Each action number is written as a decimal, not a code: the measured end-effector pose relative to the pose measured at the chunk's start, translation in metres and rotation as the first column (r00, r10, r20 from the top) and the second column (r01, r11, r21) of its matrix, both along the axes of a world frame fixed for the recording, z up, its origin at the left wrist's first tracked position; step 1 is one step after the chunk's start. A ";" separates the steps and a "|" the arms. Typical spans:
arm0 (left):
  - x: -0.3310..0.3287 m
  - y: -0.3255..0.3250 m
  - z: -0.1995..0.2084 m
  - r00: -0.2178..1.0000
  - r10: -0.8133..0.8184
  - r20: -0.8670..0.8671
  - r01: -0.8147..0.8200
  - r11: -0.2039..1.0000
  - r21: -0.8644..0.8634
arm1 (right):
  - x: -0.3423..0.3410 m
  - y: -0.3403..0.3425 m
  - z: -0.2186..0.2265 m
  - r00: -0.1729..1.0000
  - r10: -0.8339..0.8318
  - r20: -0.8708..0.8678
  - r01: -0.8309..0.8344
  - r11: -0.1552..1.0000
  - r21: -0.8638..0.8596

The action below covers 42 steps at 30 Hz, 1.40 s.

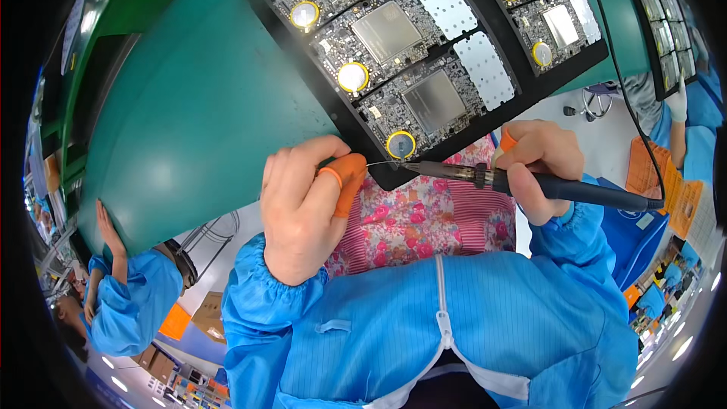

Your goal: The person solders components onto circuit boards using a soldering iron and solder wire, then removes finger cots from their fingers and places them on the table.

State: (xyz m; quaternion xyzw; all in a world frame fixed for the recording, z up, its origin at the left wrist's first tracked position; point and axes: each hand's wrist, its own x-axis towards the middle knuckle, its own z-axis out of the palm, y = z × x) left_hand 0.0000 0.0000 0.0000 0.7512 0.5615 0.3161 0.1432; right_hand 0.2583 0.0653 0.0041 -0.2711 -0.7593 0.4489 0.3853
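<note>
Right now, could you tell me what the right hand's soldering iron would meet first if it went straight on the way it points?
Probably the thin solder wire at its tip, then the left hand's orange-capped fingers.

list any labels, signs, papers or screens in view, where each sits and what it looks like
Orange paper sheet: right edge, beyond the right hand; rectangular, dark print.
White paper sheet: beside the orange one, far right; pale, gridded.
No screens or packages visible.
</note>
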 end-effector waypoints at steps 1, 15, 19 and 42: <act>0.001 0.001 0.000 1.000 -0.009 -0.010 0.009 1.000 0.009 | -0.001 -0.001 -0.001 1.000 -0.016 0.017 0.016 1.000 0.008; 0.008 0.006 -0.004 0.998 -0.067 0.013 0.066 0.997 0.026 | -0.002 -0.002 -0.006 1.000 -0.021 0.015 0.021 0.999 -0.038; 0.010 0.011 -0.003 0.991 -0.132 -0.013 0.133 0.990 0.039 | -0.002 -0.001 -0.006 1.000 -0.019 0.003 0.019 0.999 -0.045; 0.006 0.016 0.004 0.990 0.084 0.115 -0.084 0.996 -0.007 | -0.005 0.035 -0.002 0.997 0.007 -0.079 -0.017 0.991 -0.129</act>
